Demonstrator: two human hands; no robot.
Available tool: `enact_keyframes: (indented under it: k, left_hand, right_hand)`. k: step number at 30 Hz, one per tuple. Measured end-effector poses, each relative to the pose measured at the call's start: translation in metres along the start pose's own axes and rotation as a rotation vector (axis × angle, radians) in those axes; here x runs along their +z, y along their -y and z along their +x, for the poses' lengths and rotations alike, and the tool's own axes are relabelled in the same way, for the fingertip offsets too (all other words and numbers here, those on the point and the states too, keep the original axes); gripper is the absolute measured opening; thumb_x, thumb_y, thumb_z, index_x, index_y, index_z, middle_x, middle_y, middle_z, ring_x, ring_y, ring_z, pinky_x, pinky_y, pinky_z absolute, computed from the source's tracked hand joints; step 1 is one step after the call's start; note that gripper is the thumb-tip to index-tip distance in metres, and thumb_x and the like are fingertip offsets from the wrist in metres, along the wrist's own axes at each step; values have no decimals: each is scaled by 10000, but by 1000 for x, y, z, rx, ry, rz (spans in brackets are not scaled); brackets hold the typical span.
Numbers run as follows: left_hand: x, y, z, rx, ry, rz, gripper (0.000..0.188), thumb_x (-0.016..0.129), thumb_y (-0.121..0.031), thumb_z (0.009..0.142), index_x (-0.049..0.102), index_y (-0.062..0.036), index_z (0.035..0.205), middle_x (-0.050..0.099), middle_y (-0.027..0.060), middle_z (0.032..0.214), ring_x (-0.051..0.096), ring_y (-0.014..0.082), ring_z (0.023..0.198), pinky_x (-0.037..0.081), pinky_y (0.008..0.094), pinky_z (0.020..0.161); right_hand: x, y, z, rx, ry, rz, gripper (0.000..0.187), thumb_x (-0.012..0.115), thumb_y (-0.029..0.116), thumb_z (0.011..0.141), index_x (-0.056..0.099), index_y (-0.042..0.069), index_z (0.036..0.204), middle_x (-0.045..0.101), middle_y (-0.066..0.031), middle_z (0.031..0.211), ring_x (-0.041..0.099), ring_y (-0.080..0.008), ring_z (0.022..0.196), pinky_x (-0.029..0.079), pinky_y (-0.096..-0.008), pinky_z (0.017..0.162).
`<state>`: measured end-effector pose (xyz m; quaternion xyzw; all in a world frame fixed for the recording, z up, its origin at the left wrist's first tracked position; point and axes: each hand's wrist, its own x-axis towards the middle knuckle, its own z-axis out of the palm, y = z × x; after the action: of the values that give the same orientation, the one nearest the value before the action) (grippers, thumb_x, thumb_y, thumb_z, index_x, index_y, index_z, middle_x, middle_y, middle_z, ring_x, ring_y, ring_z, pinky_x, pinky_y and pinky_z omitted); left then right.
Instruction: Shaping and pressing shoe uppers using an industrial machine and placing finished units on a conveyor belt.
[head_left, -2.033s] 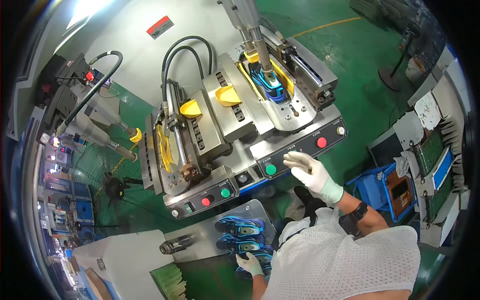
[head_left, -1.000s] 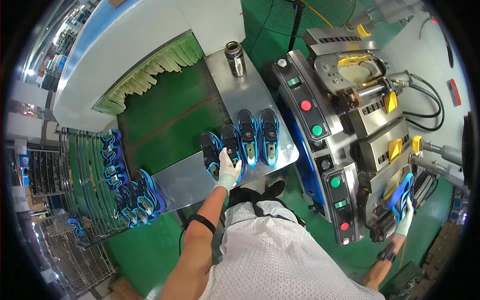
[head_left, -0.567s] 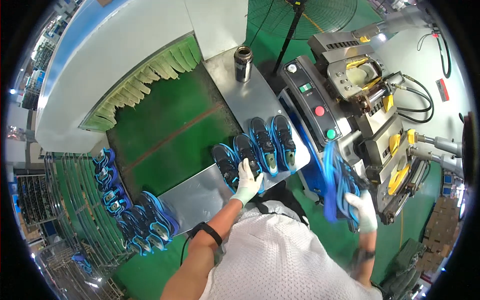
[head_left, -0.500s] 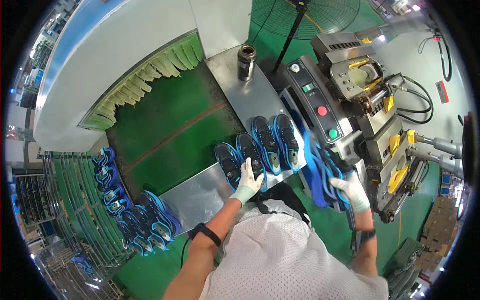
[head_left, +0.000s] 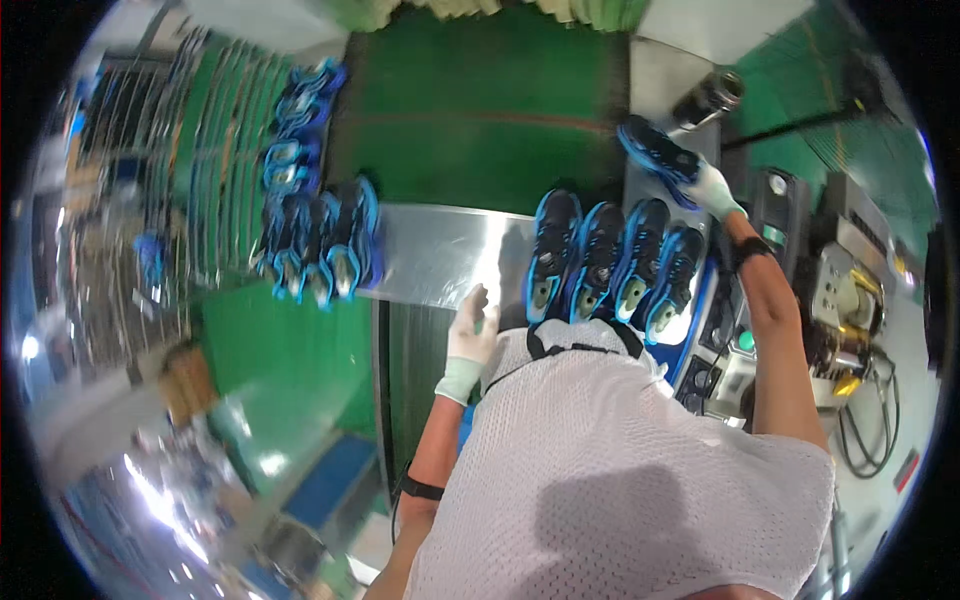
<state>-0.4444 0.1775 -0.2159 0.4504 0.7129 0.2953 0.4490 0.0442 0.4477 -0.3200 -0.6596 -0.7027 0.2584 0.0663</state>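
Note:
My right hand (head_left: 714, 191), in a white glove, grips a black shoe (head_left: 655, 150) with a bright blue sole edge over the far right of the metal bench (head_left: 430, 255). A darker blue part shows beneath that shoe; I cannot tell whether it is a second piece. Toward me, several black-and-blue shoes (head_left: 598, 255) stand side by side on the bench, toes pointing away. My left hand (head_left: 472, 335), gloved as well, is at the bench's near edge, left of this row. Its fingers are apart and hold nothing.
A green conveyor belt (head_left: 480, 150) runs beyond the bench. More blue-soled shoes (head_left: 320, 240) cluster at the left, beside a metal rack (head_left: 215, 150). A dark bottle (head_left: 708, 100) stands at the far right. Machinery with a control panel (head_left: 775, 215) is on the right.
My view has swung round. The right hand has carried its shoe from beside the machine to the bench's far right. My left hand has come off a shoe in the row and moved left.

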Motion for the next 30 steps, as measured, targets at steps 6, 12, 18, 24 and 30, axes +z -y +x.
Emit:
enact_keyframes:
  k: [6,12,18,24,30]
  left_hand:
    - [-16,-27,-18,-180,-392,-701,539,544,-290,1052,452,115,1397,592,278,1317,600,347,1237,498,413,1056]
    - [35,-92,52,-30,263,-1228,774,403,-575,1041,404,79,1455,499,318,1413,494,448,1331,411,541,1129]
    - [112,-154,71,-35,858,-1138,730,348,-564,1059,390,11,1507,494,189,1486,459,314,1388,345,466,1167]
    - [144,-148,47,-94,883,-1228,611,303,-407,1107,259,-19,1577,368,118,1589,365,236,1455,270,418,1205]
    - [147,-148,27,139,802,-744,601,341,-411,1113,326,-9,1559,447,111,1528,449,169,1386,344,277,1139]
  right_hand:
    - [-3,16,6,157,264,-96,852,807,279,792,384,-11,1472,633,-235,1302,609,-352,1240,484,-400,1039]
    - [-51,144,-88,-177,-203,580,551,694,295,929,554,-5,1369,603,-184,1353,582,-280,1258,434,-368,1074]
    - [-26,247,-155,71,-22,1332,388,573,280,1029,599,-28,1264,708,-128,1092,687,-174,967,541,-285,844]
    - [-14,239,-173,250,-318,1038,345,531,302,1050,654,-12,976,698,-100,776,635,-94,574,507,-263,517]
    - [26,195,-141,358,-711,552,373,491,354,1041,642,17,989,652,-285,854,650,-462,858,507,-499,687]
